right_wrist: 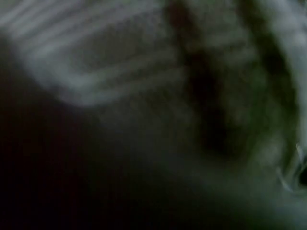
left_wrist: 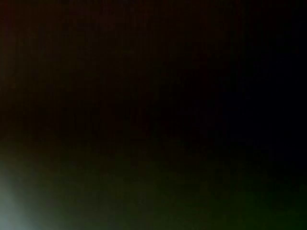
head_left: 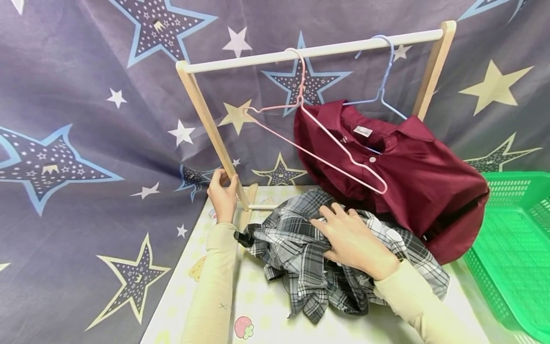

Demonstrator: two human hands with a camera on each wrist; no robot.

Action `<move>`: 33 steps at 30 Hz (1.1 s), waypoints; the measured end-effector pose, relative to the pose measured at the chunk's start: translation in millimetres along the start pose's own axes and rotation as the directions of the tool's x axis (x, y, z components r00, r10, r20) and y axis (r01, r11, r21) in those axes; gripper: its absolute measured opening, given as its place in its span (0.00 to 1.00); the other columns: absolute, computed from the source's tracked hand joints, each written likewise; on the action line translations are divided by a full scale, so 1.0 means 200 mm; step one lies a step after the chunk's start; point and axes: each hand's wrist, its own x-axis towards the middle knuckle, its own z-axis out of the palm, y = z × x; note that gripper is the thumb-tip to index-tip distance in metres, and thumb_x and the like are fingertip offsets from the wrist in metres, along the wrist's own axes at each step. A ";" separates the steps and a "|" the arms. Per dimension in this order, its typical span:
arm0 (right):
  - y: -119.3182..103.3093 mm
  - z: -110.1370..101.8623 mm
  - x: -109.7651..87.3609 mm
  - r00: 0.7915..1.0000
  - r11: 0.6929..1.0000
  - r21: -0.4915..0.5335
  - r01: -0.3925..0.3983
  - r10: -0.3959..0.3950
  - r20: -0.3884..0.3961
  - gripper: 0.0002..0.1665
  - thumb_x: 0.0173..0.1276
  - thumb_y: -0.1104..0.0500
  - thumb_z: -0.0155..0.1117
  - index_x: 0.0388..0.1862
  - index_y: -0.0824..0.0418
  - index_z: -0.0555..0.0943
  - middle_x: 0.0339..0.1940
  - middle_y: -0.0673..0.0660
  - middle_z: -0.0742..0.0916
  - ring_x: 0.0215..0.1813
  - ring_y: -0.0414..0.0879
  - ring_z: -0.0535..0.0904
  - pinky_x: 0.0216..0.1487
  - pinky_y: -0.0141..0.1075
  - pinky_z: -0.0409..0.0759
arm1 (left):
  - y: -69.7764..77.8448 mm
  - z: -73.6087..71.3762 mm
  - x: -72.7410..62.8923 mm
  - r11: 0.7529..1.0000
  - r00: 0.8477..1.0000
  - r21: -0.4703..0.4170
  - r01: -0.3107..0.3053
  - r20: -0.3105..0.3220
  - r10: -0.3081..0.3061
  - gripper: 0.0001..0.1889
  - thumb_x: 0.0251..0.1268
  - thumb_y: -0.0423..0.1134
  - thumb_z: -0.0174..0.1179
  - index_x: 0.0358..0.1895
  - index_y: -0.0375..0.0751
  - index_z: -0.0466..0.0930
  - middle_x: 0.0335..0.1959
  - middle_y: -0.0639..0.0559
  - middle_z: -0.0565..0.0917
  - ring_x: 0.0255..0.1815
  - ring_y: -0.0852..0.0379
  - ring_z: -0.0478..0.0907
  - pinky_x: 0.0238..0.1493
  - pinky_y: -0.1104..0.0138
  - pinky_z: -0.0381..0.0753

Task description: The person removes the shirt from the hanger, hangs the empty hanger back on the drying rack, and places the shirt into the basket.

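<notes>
Evidently, the left hand (head_left: 223,198) grips the wooden rack post (head_left: 209,124), presumably steadying it; the right hand (head_left: 352,241), fingers loosely spread, rests on the plaid shirt (head_left: 296,239), heaped on the desk (head_left: 264,306) below the bare pink hanger (head_left: 301,91).

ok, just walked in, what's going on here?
A person's left hand grips a wooden rack post; the right hand rests on a crumpled plaid garment on the table. A maroon shirt hangs on the blue hanger. The pink hanger hangs bare on the rail. Both wrist views are too dark or blurred to add much.
</notes>
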 end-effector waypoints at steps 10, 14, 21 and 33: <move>0.03 -0.10 -0.08 1.000 1.000 -0.008 0.025 -0.025 0.018 0.46 0.41 0.45 0.84 0.62 0.55 0.79 0.58 0.60 0.79 0.61 0.63 0.76 0.54 0.60 0.78 | -0.02 -0.01 -0.01 1.000 0.999 0.007 0.021 -0.028 -0.021 0.09 0.60 0.32 0.69 0.42 0.35 0.81 0.43 0.41 0.88 0.46 0.43 0.86 0.56 0.56 0.81; 0.05 -0.15 -0.10 0.999 0.999 -0.015 0.031 -0.031 0.010 0.46 0.39 0.47 0.84 0.61 0.56 0.79 0.56 0.60 0.79 0.58 0.61 0.76 0.51 0.57 0.79 | -0.01 -0.01 0.00 1.000 1.000 -0.004 0.010 -0.012 -0.010 0.09 0.60 0.32 0.69 0.42 0.35 0.81 0.43 0.40 0.88 0.45 0.43 0.85 0.55 0.55 0.81; 0.13 -0.23 -0.16 0.994 0.995 0.034 0.091 -0.089 -0.067 0.41 0.35 0.62 0.76 0.57 0.58 0.81 0.50 0.58 0.79 0.51 0.56 0.75 0.41 0.50 0.79 | -0.01 0.01 0.00 1.000 1.000 -0.015 0.006 -0.010 -0.006 0.09 0.61 0.33 0.69 0.42 0.36 0.81 0.42 0.41 0.88 0.45 0.45 0.85 0.55 0.57 0.81; 0.24 -0.34 -0.27 0.986 0.992 -0.010 0.128 -0.128 -0.106 0.43 0.29 0.64 0.76 0.55 0.60 0.81 0.49 0.60 0.80 0.52 0.58 0.75 0.43 0.53 0.80 | -0.01 0.01 0.00 1.000 1.000 0.008 0.020 -0.017 -0.020 0.09 0.61 0.34 0.69 0.42 0.37 0.81 0.42 0.42 0.88 0.45 0.45 0.85 0.56 0.57 0.79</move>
